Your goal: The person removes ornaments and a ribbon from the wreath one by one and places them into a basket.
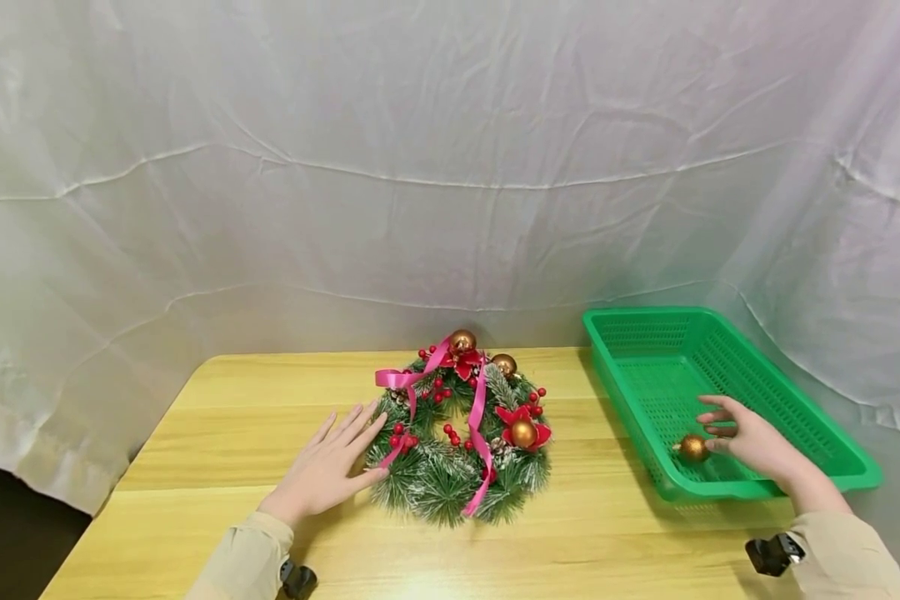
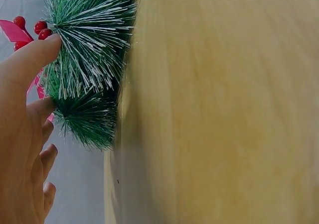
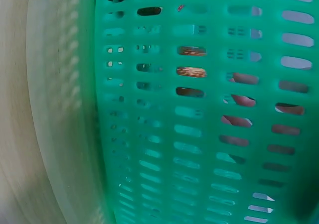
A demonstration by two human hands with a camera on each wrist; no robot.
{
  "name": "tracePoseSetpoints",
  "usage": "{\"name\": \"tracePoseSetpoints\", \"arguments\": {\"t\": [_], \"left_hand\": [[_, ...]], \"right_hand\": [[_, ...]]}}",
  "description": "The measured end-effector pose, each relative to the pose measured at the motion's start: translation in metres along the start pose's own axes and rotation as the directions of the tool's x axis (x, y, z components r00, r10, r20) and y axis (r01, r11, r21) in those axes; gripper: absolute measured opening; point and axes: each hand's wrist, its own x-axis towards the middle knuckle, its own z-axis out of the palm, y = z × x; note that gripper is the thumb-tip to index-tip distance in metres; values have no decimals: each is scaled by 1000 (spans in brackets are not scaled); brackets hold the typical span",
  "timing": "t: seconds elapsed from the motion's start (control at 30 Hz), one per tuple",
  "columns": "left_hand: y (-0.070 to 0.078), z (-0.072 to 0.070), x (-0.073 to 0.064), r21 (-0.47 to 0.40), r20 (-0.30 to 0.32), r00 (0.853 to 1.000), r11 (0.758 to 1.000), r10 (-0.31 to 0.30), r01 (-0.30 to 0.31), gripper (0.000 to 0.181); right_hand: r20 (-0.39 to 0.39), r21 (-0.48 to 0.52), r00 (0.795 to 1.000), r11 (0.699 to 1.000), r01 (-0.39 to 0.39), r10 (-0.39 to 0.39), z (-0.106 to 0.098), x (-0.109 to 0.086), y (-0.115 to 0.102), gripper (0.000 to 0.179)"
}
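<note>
A green wreath (image 1: 447,490) with white-dusted needles lies on the table, trimmed with pink ribbon (image 1: 478,408), red berries, red flowers (image 1: 507,422) and gold-brown balls (image 1: 462,341). My left hand (image 1: 328,471) is spread at its left edge, fingers straight. In the left wrist view, the thumb tip (image 2: 52,44) overlaps the needles beside the berries (image 2: 41,27). My right hand (image 1: 753,442) reaches over the basket's near end, fingers loosely bent. A glittery gold-brown Christmas ball (image 1: 693,447) lies by its thumb. The basket wall mostly hides that hand in the right wrist view.
The green plastic basket (image 1: 622,408) with slotted walls stands on the right of the wooden table (image 1: 247,425). Its slotted side (image 3: 164,99) fills most of the right wrist view. Pale grey cloth (image 1: 420,233) hangs behind the table and along both sides.
</note>
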Motion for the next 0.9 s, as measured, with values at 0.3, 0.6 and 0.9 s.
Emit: {"name": "tracePoseSetpoints", "arguments": {"t": [0.3, 0.6, 0.9], "left_hand": [[-1, 2, 0, -15, 2, 1000, 1000, -7, 7, 81], [-1, 3, 0, -15, -7, 1000, 1000, 1, -1, 81], [-1, 2, -1, -20, -10, 1000, 1000, 4, -5, 81]], "right_hand": [[-219, -93, 972, 993, 67, -86, 6, -5, -24, 61], [-347, -18, 892, 953, 302, -289, 43, -2, -88, 54], [-264, 104, 850, 862, 496, -457, 106, 22, -133, 62]]}}
